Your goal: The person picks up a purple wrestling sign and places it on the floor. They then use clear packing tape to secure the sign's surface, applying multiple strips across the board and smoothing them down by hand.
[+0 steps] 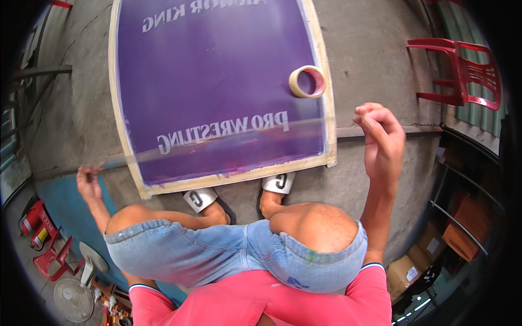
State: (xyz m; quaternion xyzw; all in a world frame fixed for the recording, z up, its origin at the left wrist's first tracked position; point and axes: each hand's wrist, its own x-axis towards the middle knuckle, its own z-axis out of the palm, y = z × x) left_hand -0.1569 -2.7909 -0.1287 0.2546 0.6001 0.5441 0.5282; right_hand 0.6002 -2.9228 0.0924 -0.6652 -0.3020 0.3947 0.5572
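Observation:
A strip of clear tape [228, 144] is stretched taut between my hands, over the near part of a purple printing screen [206, 70]. Its left end is pinched by my left hand [90, 186], out beyond the frame's left side. At the other end, my right hand [384, 138] pinches it with fingers curled, higher up and past the right side. The screen has a pale taped frame [234, 178] and lighter mirrored lettering. On its right edge rests a roll of tape [294, 86], cream outside with a pink core. Whether the strip touches the mesh, I cannot tell.
My slippered feet [277, 182] are at the frame's near edge, my bent knees just behind it. A red plastic chair [462, 73] stands at the far right. Cardboard boxes [402, 271] are at lower right; fire extinguishers [33, 220] and a fan [73, 300] at lower left.

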